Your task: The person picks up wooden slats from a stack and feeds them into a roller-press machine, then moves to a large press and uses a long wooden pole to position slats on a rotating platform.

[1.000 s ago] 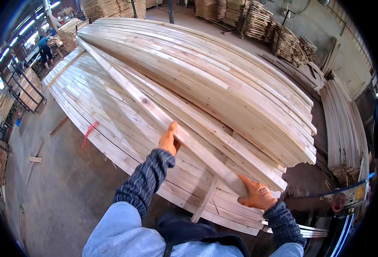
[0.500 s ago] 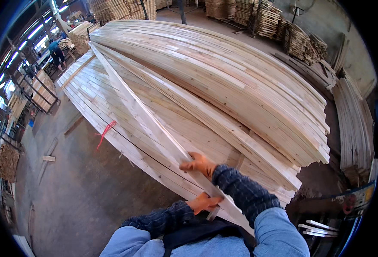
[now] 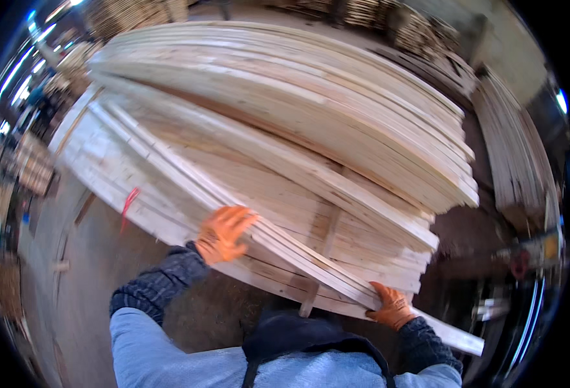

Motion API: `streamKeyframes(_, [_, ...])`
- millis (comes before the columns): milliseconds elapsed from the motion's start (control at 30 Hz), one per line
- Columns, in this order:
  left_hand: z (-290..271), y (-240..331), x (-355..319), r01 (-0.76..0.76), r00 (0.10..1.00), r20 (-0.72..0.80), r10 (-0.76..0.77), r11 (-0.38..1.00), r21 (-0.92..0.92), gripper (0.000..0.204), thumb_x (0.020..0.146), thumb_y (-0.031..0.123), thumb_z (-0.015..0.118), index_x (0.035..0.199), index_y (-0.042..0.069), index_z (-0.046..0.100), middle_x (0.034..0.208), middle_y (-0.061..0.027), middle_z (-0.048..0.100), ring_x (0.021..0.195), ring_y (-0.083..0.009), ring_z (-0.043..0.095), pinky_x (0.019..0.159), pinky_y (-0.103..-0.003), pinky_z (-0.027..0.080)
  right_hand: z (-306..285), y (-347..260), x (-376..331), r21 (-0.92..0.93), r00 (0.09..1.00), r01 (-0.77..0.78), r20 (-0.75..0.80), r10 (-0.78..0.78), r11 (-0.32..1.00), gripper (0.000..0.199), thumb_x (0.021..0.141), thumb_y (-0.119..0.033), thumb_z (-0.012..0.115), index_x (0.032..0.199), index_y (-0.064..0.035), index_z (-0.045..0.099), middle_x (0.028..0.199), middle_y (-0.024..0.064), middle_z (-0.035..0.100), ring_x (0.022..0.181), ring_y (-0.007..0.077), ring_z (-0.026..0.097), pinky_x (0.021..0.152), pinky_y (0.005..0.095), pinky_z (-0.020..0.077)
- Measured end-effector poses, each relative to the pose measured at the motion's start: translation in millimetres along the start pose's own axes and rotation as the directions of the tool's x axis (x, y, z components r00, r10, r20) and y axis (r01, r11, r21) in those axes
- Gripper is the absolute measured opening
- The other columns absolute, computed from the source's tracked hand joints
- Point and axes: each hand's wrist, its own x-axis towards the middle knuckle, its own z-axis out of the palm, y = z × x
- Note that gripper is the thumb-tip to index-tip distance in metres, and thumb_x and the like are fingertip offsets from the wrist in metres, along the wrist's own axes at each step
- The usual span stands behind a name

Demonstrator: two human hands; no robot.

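Handling one long pale board (image 3: 285, 249) lying diagonally across the lower plank stack (image 3: 336, 213); left hand (image 3: 223, 233) in an orange glove pressing flat on the board's near edge, fingers spread, palm down, not closed around it; right hand (image 3: 391, 307) in a matching glove wrapping the board near its close end, fingers curled and clamped on the wood; board still resting on the stack along most of its length, near end overhanging toward the body; judging partway through: board separated and angled off the pile, not yet lifted clear or carried anywhere; taller plank stack (image 3: 311, 110) sitting behind; red strap (image 3: 128, 202) hanging at the stack's left side; heavy motion blur, finer detail unreadable
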Motion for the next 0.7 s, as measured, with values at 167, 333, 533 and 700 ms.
streamKeyframes(167, [23, -104, 0, -0.021, 0.989, 0.147, -0.035, 0.93, 0.366, 0.082, 0.07, 0.014, 0.076, 0.149, 0.012, 0.054, 0.148, -0.0157, 0.055, 0.141, -0.0355, 0.048, 0.119, -0.05, 0.036, 15, 111, -89, -0.151, 0.975, -0.161, -0.18, 0.133, 0.975, 0.09, 0.059, -0.027, 0.091, 0.142, -0.0189, 0.058, 0.129, 0.0109, 0.069, 0.123, 0.0323, 0.064, 0.104, 0.0475, 0.0493])
streamKeyframes(333, [59, -98, 32, -0.057, 0.938, 0.338, -0.071, 0.934, 0.353, 0.082, 0.059, 0.018, 0.086, 0.135, 0.008, 0.059, 0.136, -0.0152, 0.062, 0.132, -0.0333, 0.054, 0.118, -0.048, 0.037, 40, 163, -154, -0.267, 0.929, -0.34, -0.243, 0.279, 0.902, 0.084, 0.064, -0.021, 0.091, 0.142, -0.0193, 0.06, 0.137, 0.0082, 0.066, 0.132, 0.0305, 0.06, 0.118, 0.0452, 0.0407])
streamKeyframes(533, [86, -87, 17, -0.211, 0.952, 0.281, 0.122, 0.926, 0.313, 0.07, 0.049, 0.018, 0.089, 0.113, 0.003, 0.066, 0.108, -0.0173, 0.069, 0.106, -0.0365, 0.065, 0.115, -0.054, 0.038, 32, 177, -170, -0.138, 0.895, -0.376, -0.309, 0.321, 0.916, 0.085, 0.063, -0.008, 0.088, 0.141, -0.0218, 0.058, 0.148, 0.0078, 0.059, 0.149, 0.0301, 0.044, 0.129, 0.0484, 0.0257])
streamKeyframes(700, [101, 7, 38, -0.172, 0.908, 0.405, 0.105, 0.976, 0.131, 0.059, 0.048, 0.019, 0.08, 0.103, 0.001, 0.068, 0.094, -0.0199, 0.067, 0.095, -0.0394, 0.064, 0.116, -0.056, 0.036, 53, 249, -219, -0.174, 0.737, -0.634, -0.428, 0.522, 0.753, 0.094, 0.071, -0.013, 0.087, 0.155, -0.0218, 0.044, 0.166, 0.0078, 0.039, 0.158, 0.0307, 0.028, 0.133, 0.047, 0.0158])
